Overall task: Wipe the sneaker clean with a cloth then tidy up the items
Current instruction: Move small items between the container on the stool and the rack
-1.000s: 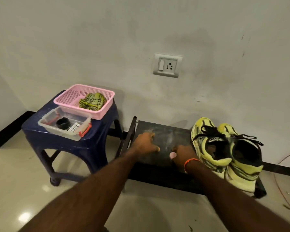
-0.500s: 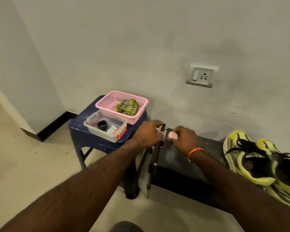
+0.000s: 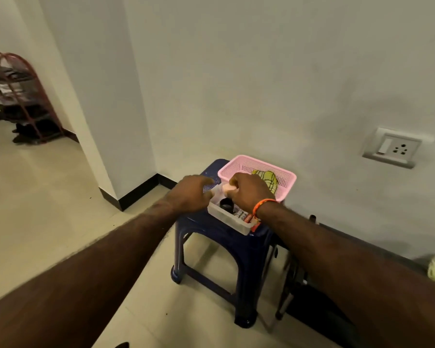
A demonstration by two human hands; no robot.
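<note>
Head view, right hand [image 3: 246, 189] pinching pink piece [image 3: 228, 188], no legible writing

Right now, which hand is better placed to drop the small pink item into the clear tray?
Right. The right hand already pinches the small pink item directly above the clear tray on the blue stool. The left hand holds nothing and rests at the tray's left edge.
</note>
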